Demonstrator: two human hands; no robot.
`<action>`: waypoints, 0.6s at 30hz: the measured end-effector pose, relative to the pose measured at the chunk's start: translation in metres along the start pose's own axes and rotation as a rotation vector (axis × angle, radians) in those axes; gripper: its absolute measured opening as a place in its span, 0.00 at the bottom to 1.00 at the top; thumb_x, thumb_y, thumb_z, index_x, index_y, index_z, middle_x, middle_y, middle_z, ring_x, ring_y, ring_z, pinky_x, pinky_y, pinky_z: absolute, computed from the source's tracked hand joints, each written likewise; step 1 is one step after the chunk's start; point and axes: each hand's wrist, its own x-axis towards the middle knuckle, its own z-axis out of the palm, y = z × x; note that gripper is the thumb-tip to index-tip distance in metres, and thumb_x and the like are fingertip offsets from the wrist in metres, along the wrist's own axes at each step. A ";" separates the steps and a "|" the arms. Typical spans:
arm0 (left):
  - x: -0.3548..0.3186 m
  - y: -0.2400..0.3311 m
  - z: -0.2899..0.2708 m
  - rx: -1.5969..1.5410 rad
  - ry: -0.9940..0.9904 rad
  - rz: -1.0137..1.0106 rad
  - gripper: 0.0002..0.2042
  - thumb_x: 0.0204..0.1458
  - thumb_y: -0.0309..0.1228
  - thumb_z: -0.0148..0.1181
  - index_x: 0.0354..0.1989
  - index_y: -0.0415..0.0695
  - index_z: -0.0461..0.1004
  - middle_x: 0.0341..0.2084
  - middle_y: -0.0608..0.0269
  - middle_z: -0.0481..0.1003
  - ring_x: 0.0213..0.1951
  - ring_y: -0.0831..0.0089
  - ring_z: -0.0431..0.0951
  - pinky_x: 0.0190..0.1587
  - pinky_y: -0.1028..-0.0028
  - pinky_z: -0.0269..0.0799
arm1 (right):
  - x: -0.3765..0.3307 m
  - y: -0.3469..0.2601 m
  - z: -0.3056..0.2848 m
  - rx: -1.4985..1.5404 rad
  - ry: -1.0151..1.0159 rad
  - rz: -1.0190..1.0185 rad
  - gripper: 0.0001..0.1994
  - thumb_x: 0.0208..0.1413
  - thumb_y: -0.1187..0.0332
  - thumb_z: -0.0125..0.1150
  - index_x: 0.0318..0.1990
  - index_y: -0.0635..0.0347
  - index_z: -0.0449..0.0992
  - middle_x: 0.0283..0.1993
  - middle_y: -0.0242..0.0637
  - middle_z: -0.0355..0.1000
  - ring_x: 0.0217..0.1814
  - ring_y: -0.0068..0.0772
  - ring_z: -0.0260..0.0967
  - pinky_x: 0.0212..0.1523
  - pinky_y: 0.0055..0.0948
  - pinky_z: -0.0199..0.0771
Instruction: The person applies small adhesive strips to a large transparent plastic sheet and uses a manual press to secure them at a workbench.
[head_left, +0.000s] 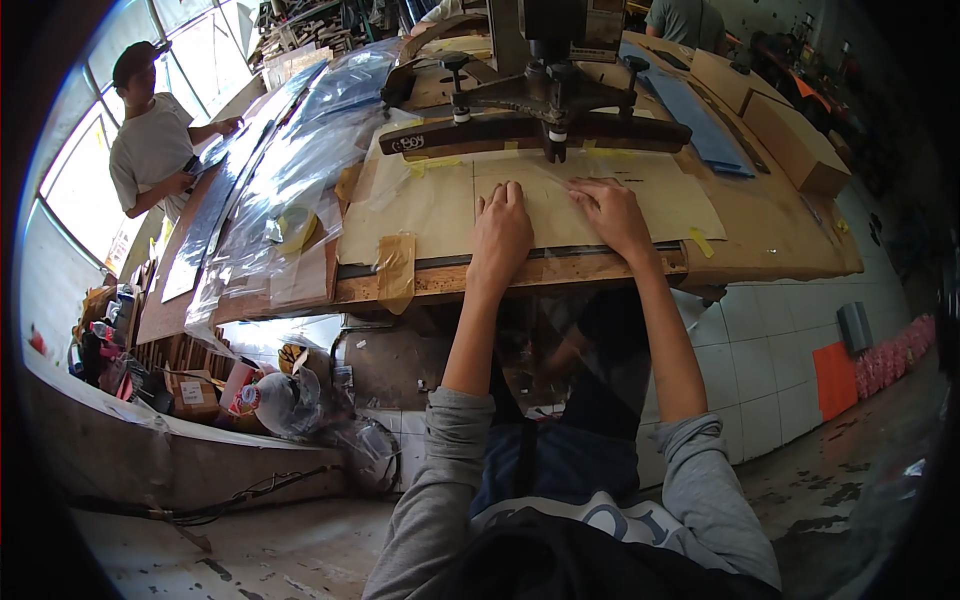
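A pale yellow sheet (420, 215) lies on the worktable, with strips of yellow tape on it. My left hand (502, 232) rests on the sheet near its middle, fingers bent and close together; whatever may be under the fingertips is hidden. To its right, my right hand (614, 212) bends inward over the same sheet, thumb and fingers drawn together beside a faint clear film. Just beyond both hands stands a dark metal press head (555, 95) with a long curved bar (450, 136) crossing above the sheet's far part.
Brown tape (396, 270) hangs over the table's front edge. Clear plastic film (290, 200) covers the table's left side, with a tape roll (296, 230) on it. A blue strip (700, 125) and a cardboard box (795, 140) lie right. A person (160, 130) stands far left.
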 end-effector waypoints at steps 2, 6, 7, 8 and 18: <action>0.000 -0.001 0.002 0.000 0.017 -0.004 0.11 0.47 0.23 0.43 0.39 0.34 0.63 0.38 0.44 0.70 0.44 0.49 0.70 0.54 0.54 0.59 | 0.001 -0.002 -0.001 0.018 0.021 -0.014 0.10 0.49 0.67 0.57 0.37 0.60 0.78 0.38 0.40 0.74 0.39 0.42 0.70 0.44 0.33 0.70; -0.001 0.000 0.004 -0.030 0.092 0.040 0.10 0.45 0.22 0.45 0.37 0.35 0.63 0.35 0.45 0.71 0.39 0.46 0.70 0.49 0.55 0.61 | -0.001 -0.005 -0.014 0.135 -0.012 0.045 0.10 0.50 0.69 0.57 0.37 0.63 0.77 0.39 0.43 0.74 0.42 0.42 0.70 0.45 0.33 0.69; -0.002 0.001 0.001 -0.022 0.101 0.056 0.09 0.45 0.23 0.45 0.37 0.35 0.63 0.35 0.45 0.71 0.39 0.46 0.70 0.48 0.55 0.61 | -0.003 -0.011 -0.019 0.196 -0.054 0.075 0.10 0.50 0.70 0.56 0.37 0.64 0.77 0.39 0.44 0.74 0.43 0.42 0.70 0.46 0.33 0.69; -0.003 0.001 -0.002 -0.018 0.105 0.052 0.09 0.45 0.23 0.45 0.37 0.35 0.63 0.35 0.45 0.71 0.39 0.46 0.70 0.48 0.55 0.61 | -0.006 -0.018 -0.023 0.199 -0.057 0.068 0.10 0.50 0.70 0.56 0.37 0.64 0.77 0.39 0.44 0.74 0.43 0.42 0.70 0.46 0.33 0.69; -0.084 0.048 -0.060 -1.772 -0.121 -0.580 0.23 0.58 0.29 0.41 0.61 0.38 0.49 0.52 0.43 0.64 0.54 0.57 0.66 0.49 0.65 0.70 | -0.124 -0.134 -0.069 -0.166 -0.102 -0.188 0.18 0.48 0.70 0.58 0.48 0.65 0.70 0.51 0.43 0.67 0.50 0.43 0.66 0.53 0.35 0.66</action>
